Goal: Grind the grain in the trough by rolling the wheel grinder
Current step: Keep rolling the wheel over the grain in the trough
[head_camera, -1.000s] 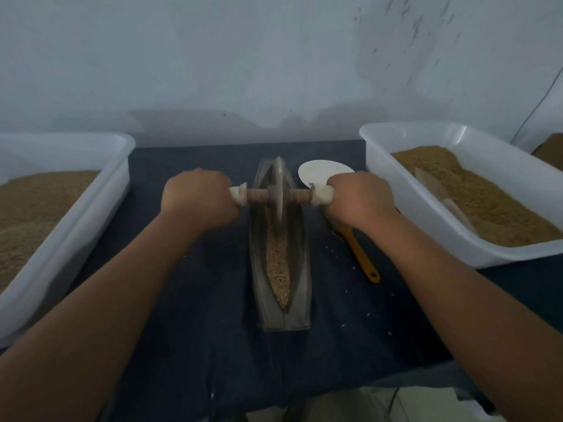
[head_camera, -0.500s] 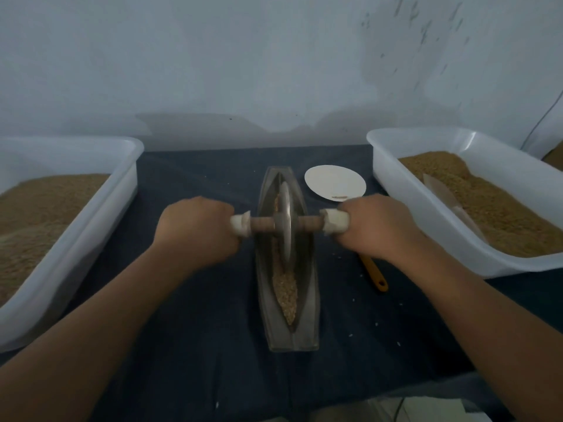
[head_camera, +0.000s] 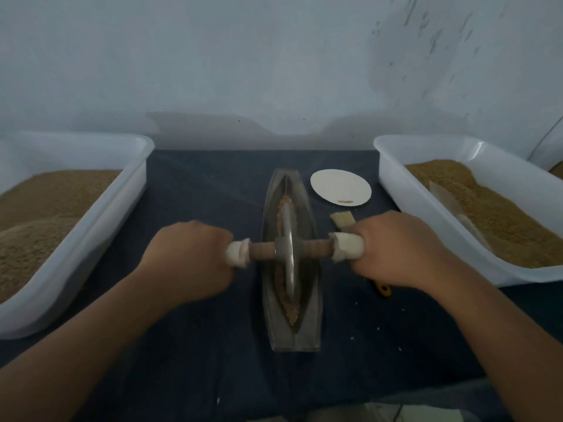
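One wheel grinder stands on edge in the one trough, near its middle, on a strip of grain. The left hand clenches the axle end left of the trough, and the right hand clenches the end to its right. I judge this mid-roll. The next move calls for even downward pressure along the groove (no tilting). Two tubs flank the trough, the left tub and the right tub. One plate and one brush lie right of it on the desk.
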A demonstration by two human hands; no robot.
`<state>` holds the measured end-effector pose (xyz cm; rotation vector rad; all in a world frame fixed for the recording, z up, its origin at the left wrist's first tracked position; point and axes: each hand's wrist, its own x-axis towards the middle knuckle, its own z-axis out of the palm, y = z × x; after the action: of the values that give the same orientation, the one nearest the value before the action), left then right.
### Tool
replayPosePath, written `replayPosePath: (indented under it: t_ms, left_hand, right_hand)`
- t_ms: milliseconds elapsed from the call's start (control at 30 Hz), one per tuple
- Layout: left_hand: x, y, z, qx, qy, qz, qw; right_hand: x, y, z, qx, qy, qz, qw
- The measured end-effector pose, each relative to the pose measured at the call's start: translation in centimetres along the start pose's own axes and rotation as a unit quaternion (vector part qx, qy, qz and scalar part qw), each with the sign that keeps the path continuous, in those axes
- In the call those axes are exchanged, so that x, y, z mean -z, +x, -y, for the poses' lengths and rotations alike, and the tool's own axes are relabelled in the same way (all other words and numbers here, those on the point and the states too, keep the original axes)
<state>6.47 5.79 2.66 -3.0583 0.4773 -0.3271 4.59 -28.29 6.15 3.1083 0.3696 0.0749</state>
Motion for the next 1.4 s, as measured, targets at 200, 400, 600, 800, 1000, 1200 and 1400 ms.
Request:
replayPosePath:
  t_ms: [200, 400, 600, 800, 1000, 1200, 1400]
  left_hand:
    - [0.2, 8.4, -0.9, 0.043, -0.003, -0.007, 0.999]
    - [0.7, 8.1, -1.1, 0.032, -0.012, 0.008, 0.999]
    - [1.1, -0.3, -0.2, -0.022, 0.01, -0.018, 1.0]
    - [0.8, 5.6, -0.9, 0.021, -0.006, 0.022, 1.0]
    - [1.8, 9.9, -1.7, 0.032, 0.021, 0.008, 0.999]
    - [0.9, 1.9, -1.0, -0.034, 0.071, -0.041, 0.996]
    - [0.5, 6.4, -1.1, 0.038, 0.01, 0.012, 0.999]
  right_hand:
    - [-1.5, 7.7, -1.1, -0.088, -0.017, -0.04, 0.995]
    - [-1.9, 7.2, -0.8, -0.087, -0.011, -0.059, 0.994]
    - [0.1, -0.4, 0.0, -0.013, 0.012, 0.019, 1.0]
    - [-1.1, 4.8, -0.4, -0.069, -0.008, -0.042, 0.997]
    - [-1.5, 8.4, -0.9, -0.127, -0.016, 0.0, 0.992]
    - [-0.9, 0.1, -0.3, -0.045, 0.032, 0.04, 0.998]
    - [-1.9, 4.7, -0.6, -0.08, -0.011, -0.059, 0.995]
